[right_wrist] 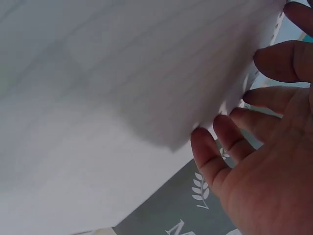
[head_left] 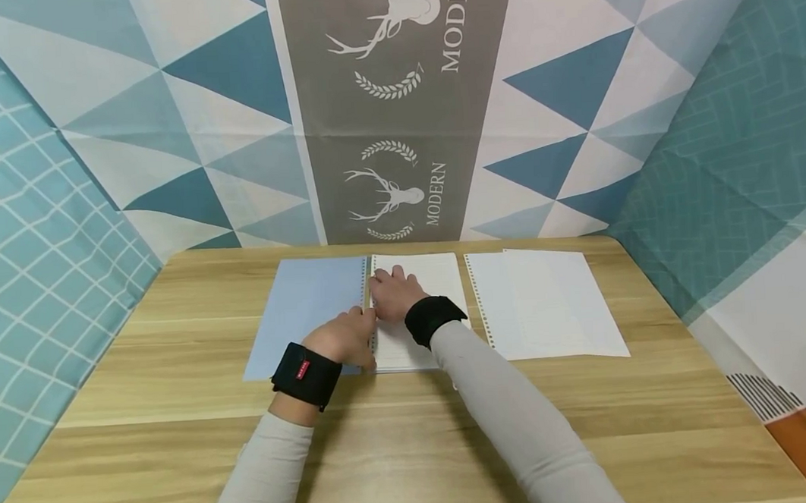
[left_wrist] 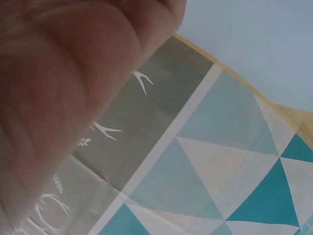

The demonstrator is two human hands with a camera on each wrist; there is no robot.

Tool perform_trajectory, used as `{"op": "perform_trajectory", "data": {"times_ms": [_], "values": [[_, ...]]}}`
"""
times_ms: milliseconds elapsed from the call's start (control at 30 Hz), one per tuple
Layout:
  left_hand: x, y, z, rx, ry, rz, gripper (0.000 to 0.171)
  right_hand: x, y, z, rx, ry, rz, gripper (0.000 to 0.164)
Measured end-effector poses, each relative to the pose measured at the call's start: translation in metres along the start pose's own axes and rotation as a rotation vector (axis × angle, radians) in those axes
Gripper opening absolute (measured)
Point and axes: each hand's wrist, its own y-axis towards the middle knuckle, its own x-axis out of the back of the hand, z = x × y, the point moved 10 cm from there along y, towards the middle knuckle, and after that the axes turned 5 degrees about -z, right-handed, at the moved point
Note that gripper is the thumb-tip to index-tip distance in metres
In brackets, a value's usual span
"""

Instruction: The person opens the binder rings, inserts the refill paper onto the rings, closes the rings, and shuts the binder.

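If starting from the near side, first flag the right sleeve, close to the lower left corner of the loose sheets: in case of a sideways swing, likely to drag them askew. Next, note the left hand at the near end of the binding, fingers bent toward it; cannot tell from the head or left wrist view whether pinching or merely resting. Risk there: a bent edge, from a shove off line. Just beyond, record the right hand as relaxed, apparently without a grip, fingertips touching the holed edge of the lined page. Locate the spread notebook under both hands, flat on the wooden table, pale blue cover to the left. Judged chief hazard: torn or crumpled holes, from uneven pressure along thin paper. Possible second fault: holes left off the binding, from fingers blocking sight of the row. To the right, log the loose sheets as overlapping out of square; if gathered hastily, prone to misaligned holes. Farthest, behind the table, mark the patterned cloth; no hazard attributed.
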Motion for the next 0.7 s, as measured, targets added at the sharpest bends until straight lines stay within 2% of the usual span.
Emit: {"op": "perform_trajectory", "data": {"times_ms": [133, 267, 400, 533, 700], "values": [[0.000, 0.000, 0.000, 0.006, -0.008, 0.006, 0.089, -0.001, 0.004, -0.004, -0.032, 0.055, -0.014, 0.055], [-0.001, 0.000, -0.003, -0.016, -0.005, 0.008, 0.089, -0.007, 0.011, -0.012, -0.070, 0.118, -0.011, 0.060], [-0.001, -0.002, -0.003, -0.021, 0.010, 0.007, 0.090, -0.013, 0.021, -0.015, -0.073, 0.153, -0.015, 0.064], [0.000, -0.002, -0.002, -0.026, 0.036, -0.006, 0.092, -0.017, 0.027, -0.015, -0.068, 0.116, -0.029, 0.064], [0.001, 0.000, -0.006, -0.048, 0.064, -0.026, 0.085, -0.018, 0.028, -0.017, -0.088, 0.071, -0.046, 0.062]]}}
